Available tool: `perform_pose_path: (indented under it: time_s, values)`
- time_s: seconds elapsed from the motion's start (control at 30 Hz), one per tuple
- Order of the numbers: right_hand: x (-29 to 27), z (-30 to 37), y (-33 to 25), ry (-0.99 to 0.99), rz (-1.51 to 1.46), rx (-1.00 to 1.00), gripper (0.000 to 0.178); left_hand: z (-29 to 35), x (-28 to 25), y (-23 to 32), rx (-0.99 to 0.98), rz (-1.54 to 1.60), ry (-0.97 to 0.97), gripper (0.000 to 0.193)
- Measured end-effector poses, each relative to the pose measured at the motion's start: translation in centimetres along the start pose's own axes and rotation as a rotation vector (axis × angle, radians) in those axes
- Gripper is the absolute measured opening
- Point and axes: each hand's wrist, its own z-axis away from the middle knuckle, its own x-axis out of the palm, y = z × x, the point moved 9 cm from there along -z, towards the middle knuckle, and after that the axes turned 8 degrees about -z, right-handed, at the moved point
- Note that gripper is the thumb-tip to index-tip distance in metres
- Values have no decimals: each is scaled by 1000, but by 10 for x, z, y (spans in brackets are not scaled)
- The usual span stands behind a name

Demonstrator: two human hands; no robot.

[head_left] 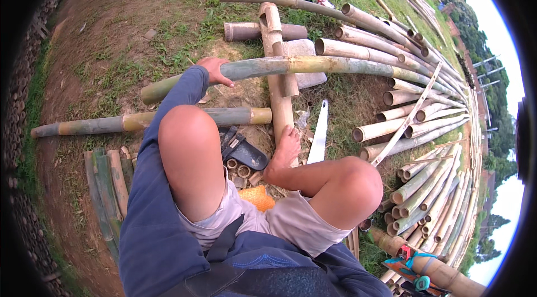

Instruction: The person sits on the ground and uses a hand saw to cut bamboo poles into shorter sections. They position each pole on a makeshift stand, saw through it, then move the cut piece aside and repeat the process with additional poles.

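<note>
1. One-handed hold visible: left hand (215, 71) clamped round the long pole (319, 64), apparently to keep it from rolling; no sight of the right hand, so impossible to say how it is placed.
2. Long pole laid across the bamboo stand (279, 109), presumably for height off the ground (112, 67).
3. Over the stand's near end, bare foot (287, 147), likely for steadiness.
4. Just beside the foot, saw (319, 137), perhaps for easy reach.

Outdoor bamboo workyard: stacked poles (383, 130), saw (319, 137)
</note>
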Motion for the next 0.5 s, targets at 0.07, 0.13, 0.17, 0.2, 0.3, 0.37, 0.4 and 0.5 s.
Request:
perform_pose_path:
  time_s: [0.07,0.13,0.17,0.2,0.3,0.37,0.4,0.5]
  values:
    - [-2,-1,1,29,21,18,24,-2,0,0,7,0,25,110]
    - [-1,-1,0,25,21,32,24,-3,0,-3,-27,-34,26,111]
    - [-1,0,-1,27,22,34,25,-3,0,-2,-11,-23,24,111]
    - [0,2,-2,32,31,37,25,-3,1,-3,-18,-20,13,112]
    - [4,5,-2,17,40,42,27,-2,0,-3,-24,-15,-16,111]
    - [7,4,-1,3,54,24,27,3,-1,-3,-25,-14,-7,110]
    - [6,3,0,18,71,10,25,4,-4,-1,-26,-19,14,109]
    - [1,3,3,47,76,-6,24,11,-6,3,-29,17,52,105]
